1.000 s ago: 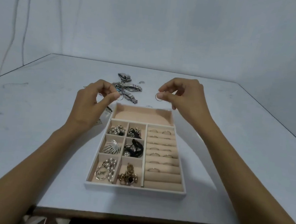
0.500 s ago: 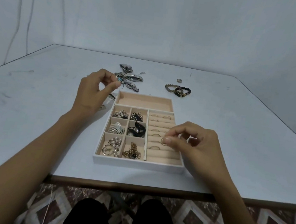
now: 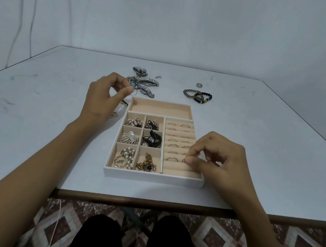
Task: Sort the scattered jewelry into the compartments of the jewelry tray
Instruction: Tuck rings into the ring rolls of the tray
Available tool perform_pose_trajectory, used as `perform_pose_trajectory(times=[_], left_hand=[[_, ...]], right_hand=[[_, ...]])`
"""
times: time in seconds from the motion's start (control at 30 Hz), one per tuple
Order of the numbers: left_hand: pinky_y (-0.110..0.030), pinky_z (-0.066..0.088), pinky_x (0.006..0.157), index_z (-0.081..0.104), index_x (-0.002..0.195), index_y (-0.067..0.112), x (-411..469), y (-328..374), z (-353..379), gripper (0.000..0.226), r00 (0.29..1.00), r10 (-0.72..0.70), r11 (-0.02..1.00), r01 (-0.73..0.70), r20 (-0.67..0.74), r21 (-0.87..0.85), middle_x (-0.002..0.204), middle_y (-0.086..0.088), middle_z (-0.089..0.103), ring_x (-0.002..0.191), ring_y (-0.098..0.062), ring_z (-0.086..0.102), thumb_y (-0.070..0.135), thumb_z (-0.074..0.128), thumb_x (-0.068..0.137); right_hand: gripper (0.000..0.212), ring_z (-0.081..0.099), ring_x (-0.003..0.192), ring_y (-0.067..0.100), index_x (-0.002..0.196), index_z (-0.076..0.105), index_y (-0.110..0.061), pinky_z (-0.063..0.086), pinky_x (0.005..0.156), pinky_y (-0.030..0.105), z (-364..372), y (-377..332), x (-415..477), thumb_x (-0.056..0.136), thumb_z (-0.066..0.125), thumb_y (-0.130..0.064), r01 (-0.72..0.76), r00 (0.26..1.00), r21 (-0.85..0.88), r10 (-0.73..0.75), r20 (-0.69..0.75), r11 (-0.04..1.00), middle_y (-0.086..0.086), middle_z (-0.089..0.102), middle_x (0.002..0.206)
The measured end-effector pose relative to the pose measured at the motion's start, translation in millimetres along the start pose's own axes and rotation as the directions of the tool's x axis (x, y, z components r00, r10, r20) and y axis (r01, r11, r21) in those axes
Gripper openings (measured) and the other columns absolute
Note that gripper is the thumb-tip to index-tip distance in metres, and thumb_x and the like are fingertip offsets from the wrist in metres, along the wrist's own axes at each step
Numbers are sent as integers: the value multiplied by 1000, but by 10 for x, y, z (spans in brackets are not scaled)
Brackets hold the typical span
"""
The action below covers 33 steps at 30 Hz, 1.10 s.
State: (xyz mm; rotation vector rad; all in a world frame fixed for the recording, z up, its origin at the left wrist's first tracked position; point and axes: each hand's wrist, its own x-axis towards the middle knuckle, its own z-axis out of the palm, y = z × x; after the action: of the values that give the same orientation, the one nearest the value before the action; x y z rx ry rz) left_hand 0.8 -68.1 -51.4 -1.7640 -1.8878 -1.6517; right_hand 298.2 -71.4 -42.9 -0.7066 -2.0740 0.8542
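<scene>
Progress looks well past halfway: the tray's [image 3: 152, 178] six small cells hold pieces, and most roll slots hold rings. The right hand [image 3: 215, 161] pinches a ring [image 3: 183, 160] at a near slot, under its fingertips. The left hand [image 3: 103, 99] pinches a thin hoop [image 3: 134, 93]. Watches [image 3: 147, 83] just beyond it and bracelets [image 3: 198, 96] well beyond the right hand remain unsorted.

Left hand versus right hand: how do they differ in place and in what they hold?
The left hand is raised beside the tray's far left corner, near the watches; the right hand is low over the ring rolls at its near right. The left hand pinches a small blue-stoned piece; the right hand pinches a plain ring. Both pinch with thumb and forefinger.
</scene>
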Motion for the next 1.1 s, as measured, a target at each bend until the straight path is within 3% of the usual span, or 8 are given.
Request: perform_pose_trajectory(times=[0.23,0.4,0.47,0.53,0.63,0.77,0.9,1.1], left_hand=[[-4,33,64,61,87,19,-4,4,0,7,1000,3,1000,-3,17,9,81,14,62,74,5,53,24,66,88],[-3,33,64,61,86,19,-2,10,-7,7,1000,10,1000,-11,19,25,81,13,63,74,5,53,24,66,88],[-3,33,64,61,86,20,6,10,-15,7,1000,15,999,-16,19,31,81,11,63,74,4,53,25,66,88],[-3,33,65,60,85,23,17,12,-23,6,1000,18,999,-19,24,40,82,10,63,76,3,53,26,66,88],[-3,32,66,56,82,36,29,53,-53,12,997,48,995,-53,57,88,81,14,62,78,4,53,30,65,88],[-6,32,70,62,88,23,4,184,-90,9,989,93,985,-109,119,133,83,6,64,82,-3,54,31,65,88],[-15,38,73,65,84,21,-200,601,-171,10,987,122,993,-121,104,-18,84,3,68,79,-4,57,31,70,83],[-31,40,83,71,79,25,-633,1159,-137,14,861,318,945,-319,396,-63,74,13,68,74,-3,58,39,73,76]], right_hand=[[6,44,60,11,62,71,-17,36,56,17,25,48,29,62,72,-10,-48,999,79,49,-6,996,-2,61,74],[13,52,70,14,74,74,-22,39,59,16,-12,72,0,77,63,-15,-32,998,19,33,-51,999,-8,63,82],[18,56,83,10,87,73,-27,40,69,12,-56,83,-30,83,57,-20,-46,989,-64,37,-143,997,-12,63,93],[28,52,109,3,107,68,-30,41,92,17,-113,126,-69,87,49,-30,-136,978,-263,86,-192,955,-12,60,117],[51,17,145,9,146,36,-28,12,120,36,-169,177,-125,99,30,-48,-307,934,-611,355,-46,730,-7,24,157],[62,-6,148,11,153,8,-26,-5,119,35,-137,196,-111,98,15,-53,-295,876,-738,479,44,607,-2,-1,162],[62,-8,148,11,153,5,-26,-7,119,35,-144,183,-104,98,14,-52,-292,875,-741,481,47,604,-2,-3,162],[63,-6,148,11,153,7,-27,-6,119,35,-141,207,-98,97,14,-53,-289,882,-740,469,40,607,-1,-2,162]])
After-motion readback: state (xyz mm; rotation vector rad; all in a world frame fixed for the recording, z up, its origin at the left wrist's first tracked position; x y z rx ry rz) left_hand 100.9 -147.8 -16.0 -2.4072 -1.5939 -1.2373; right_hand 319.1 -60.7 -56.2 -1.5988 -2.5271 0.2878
